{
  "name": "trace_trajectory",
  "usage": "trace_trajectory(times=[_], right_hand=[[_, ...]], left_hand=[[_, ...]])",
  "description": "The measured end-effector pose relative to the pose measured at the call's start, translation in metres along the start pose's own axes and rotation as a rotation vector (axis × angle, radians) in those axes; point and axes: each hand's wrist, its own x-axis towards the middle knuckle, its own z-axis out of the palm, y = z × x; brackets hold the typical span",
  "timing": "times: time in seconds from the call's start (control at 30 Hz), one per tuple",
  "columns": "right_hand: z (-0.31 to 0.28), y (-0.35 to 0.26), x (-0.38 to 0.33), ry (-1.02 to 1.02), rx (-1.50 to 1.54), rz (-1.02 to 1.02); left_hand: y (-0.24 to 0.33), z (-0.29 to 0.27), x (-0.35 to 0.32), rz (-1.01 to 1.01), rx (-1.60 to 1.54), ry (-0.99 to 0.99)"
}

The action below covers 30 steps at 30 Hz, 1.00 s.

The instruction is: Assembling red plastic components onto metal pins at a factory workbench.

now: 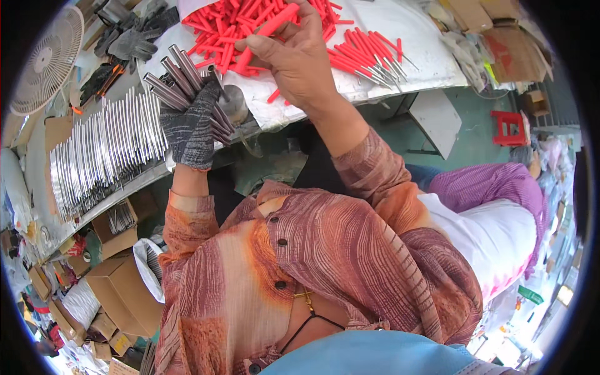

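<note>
My left hand point(190, 125), in a dark grey knit glove, grips a bundle of metal rods point(178, 78) that fan out up and to the left. My bare right hand point(294, 56) holds a red plastic handle point(265, 31) by its lower end, above a heap of loose red handles point(219, 22) on the white table point(419, 44). To the right of that hand lies a row of finished tools with red handles and metal tips point(369, 59). A round metal fixture point(234, 103) sits at the table edge between my hands.
Many more metal rods point(103, 153) lie spread along the bench at left. Dark gloves point(131, 37) and a white fan point(47, 59) are at upper left. Cardboard boxes point(122, 284) stand below the bench. A person in purple point(500, 200) sits at right near a red stool point(509, 125).
</note>
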Motion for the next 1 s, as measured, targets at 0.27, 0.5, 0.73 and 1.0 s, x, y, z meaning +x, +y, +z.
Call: trace_trajectory(times=[0.27, 0.5, 0.73, 1.0], right_hand=[[0.025, 0.017, 0.016, 0.104, -0.017, -0.251], [0.035, 0.017, 0.005, 0.029, -0.41, -0.401], [0.035, 0.022, 0.013, -0.279, -0.901, -0.637], [0.025, 0.062, 0.005, -0.308, -0.607, -0.061]], left_hand=[[-0.009, -0.006, 0.003, -0.06, -0.116, -0.011], [-0.01, -0.011, 0.002, -0.076, -0.093, -0.081], [-0.048, -0.036, 0.012, -0.36, -0.628, -0.191], [-0.049, -0.065, 0.029, -0.391, -0.813, -0.062]])
